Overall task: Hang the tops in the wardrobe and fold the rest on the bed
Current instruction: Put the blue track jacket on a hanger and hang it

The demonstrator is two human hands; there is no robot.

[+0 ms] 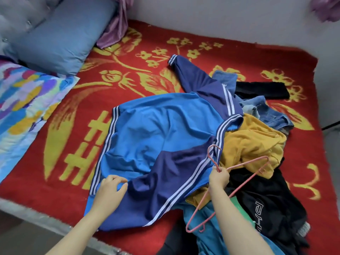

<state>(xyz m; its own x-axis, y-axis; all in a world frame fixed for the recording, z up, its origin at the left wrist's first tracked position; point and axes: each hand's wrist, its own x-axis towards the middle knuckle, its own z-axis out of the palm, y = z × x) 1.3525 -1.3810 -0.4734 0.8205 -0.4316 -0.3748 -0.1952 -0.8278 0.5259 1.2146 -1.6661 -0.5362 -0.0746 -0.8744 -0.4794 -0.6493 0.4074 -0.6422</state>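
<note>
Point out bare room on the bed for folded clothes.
Bare blanket lies between the blue pillow, the patterned quilt and the track jacket, and along the far wall beyond the jacket's sleeve. The right side is crowded: yellow top, jeans and black garments piled by the pink hanger.

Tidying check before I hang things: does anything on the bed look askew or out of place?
The blue striped track jacket lies rumpled, partly overlapping the jumbled clothes pile. The pink wire hanger is not yet inside it.

I see the jacket (156,129) spread on the bed (73,162), partly over the pile (257,140). My left hand (110,188) grips its hem. My right hand (219,178) holds the hanger (247,162).
</note>
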